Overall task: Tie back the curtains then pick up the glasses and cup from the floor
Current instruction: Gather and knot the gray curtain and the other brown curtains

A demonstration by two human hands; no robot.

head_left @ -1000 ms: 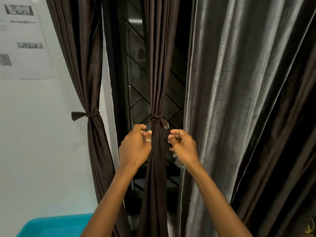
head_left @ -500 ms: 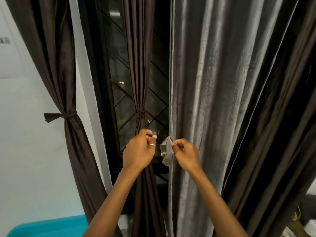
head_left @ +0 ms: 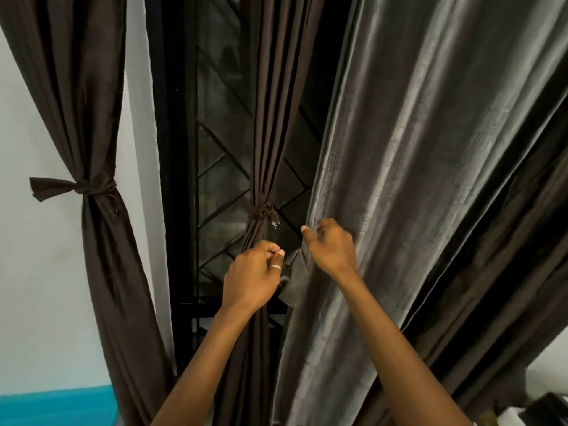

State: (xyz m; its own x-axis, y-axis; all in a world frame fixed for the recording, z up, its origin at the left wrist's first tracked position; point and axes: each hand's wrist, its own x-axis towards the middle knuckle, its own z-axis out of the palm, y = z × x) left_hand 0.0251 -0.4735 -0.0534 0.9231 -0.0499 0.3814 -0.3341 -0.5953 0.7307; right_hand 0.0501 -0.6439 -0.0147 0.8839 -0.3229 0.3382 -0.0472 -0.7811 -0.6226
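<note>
Right hand is now gripping the edge of the loose grey curtain, having left the tied middle curtain. Left hand is curling, contents indiscernible. Third tie-back is evidently beginning.

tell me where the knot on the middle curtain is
Head view, centre frame: the knot cinches the narrow brown curtain just above the left hand, in front of the window grille.
</note>
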